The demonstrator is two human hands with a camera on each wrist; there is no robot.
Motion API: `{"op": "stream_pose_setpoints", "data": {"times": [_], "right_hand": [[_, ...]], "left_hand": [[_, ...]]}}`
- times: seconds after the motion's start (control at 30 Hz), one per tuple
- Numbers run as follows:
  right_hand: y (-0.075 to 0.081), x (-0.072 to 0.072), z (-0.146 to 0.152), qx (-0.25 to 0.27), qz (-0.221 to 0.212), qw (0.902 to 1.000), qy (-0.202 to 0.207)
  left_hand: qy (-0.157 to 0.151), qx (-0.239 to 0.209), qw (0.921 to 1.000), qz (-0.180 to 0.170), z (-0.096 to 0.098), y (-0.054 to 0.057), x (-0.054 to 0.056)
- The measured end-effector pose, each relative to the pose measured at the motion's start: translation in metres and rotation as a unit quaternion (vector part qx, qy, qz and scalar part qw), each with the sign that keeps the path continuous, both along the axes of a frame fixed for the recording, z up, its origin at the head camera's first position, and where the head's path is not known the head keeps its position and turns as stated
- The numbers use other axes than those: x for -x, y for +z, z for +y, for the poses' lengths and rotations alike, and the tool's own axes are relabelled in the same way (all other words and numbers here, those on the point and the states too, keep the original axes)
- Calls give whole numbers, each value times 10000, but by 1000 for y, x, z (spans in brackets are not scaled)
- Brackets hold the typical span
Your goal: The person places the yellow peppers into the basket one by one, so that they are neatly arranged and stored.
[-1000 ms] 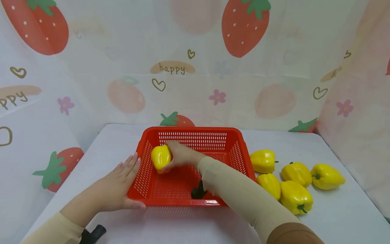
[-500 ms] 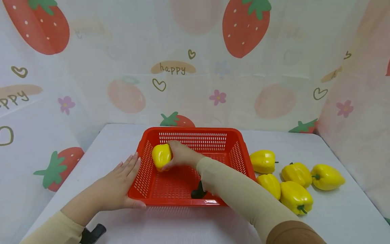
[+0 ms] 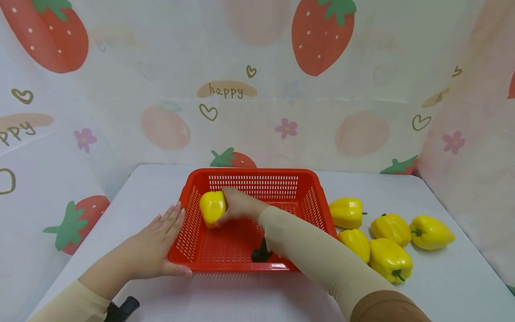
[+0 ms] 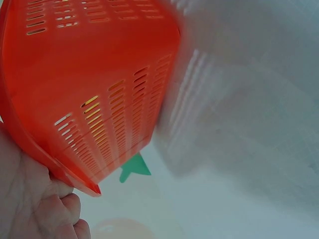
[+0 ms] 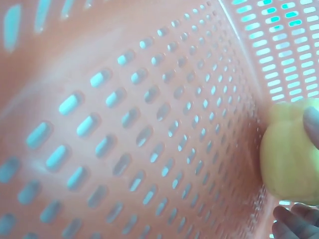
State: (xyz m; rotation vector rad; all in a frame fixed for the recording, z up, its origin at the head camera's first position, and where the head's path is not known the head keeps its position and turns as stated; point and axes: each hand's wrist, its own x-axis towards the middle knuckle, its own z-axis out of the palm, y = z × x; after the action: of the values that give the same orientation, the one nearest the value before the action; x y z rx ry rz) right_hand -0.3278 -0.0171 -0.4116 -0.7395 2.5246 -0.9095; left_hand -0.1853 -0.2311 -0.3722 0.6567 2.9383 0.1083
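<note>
— Table (image 3: 438, 286) first, pale and wide, with the strawberry-print cloth (image 3: 257, 80) rising behind and at both sides of us. What sits on it?

— We have the red basket (image 3: 314, 203) in the middle, slotted walls all round. In our left-wrist view its outer wall (image 4: 89, 84) fills most of the frame, with the rim against our palm

— And our arms?

— Both in cream sleeves. Our right arm reaches across the near rim into the basket; our left lies on the table outside it

— Then the peppers

— Five yellow peppers (image 3: 391, 260) lie in a loose group on the table just right of the basket, none touching it that we can see. One more, the held yellow pepper (image 3: 212, 207), is inside the basket at its far left corner, close against the left wall

— How do our hands stand?

— Our right hand (image 3: 238, 205) wraps its fingers round that pepper from the right; the right-wrist view shows the same pepper (image 5: 293, 152) low by the basket wall with our fingertips (image 5: 291, 221) under it. Our left hand (image 3: 154, 243) lies flat with fingers straight along the basket's left wall, thumb pressed to the near left corner, gripping nothing

— Smallest thing?

— A black strap piece (image 3: 261, 252) under our right forearm, inside the basket
</note>
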Motion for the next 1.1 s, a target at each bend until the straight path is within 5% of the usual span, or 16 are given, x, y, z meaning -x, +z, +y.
{"op": "stream_pose_setpoints", "data": {"times": [0.47,0.77,1.1], "right_hand": [[0,2,1,-196,296,9993,-127],[8,6,5,-113,56,9995,-281],[22,11,9,-392,257,9987,-203]], "left_hand": [[-39,-23,10000,29,0,0,0],[-57,-43,10000,38,1,2,0],[1,-20,10000,-92,-1,-1,4]]}}
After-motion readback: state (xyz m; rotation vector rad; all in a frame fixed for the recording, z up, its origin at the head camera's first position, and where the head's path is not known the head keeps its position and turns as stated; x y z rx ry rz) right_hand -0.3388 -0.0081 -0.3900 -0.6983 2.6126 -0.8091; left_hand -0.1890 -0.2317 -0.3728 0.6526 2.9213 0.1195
